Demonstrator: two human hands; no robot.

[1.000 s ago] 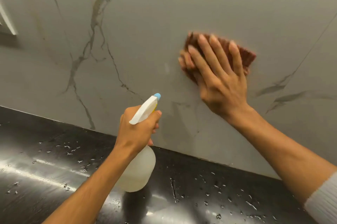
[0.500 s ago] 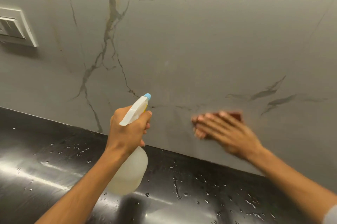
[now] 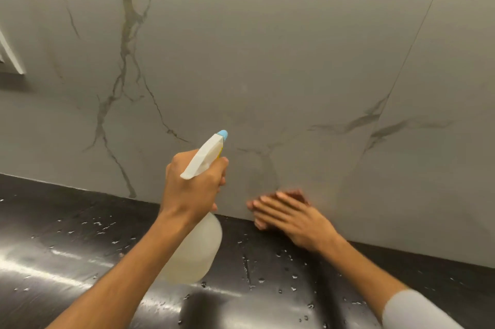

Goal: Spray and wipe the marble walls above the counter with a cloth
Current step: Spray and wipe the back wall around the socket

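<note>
Low on the wall, flat right hand on cloth; left hand around bottle.

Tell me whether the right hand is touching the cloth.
Touching. The head view, though blurred, shows the right hand with straight fingers laid flat over the brown cloth, pressing it to the marble wall.

The wall is open above and rightward. Left of the right hand, the bottle in the left hand stands near; the counter lies just below.
</note>
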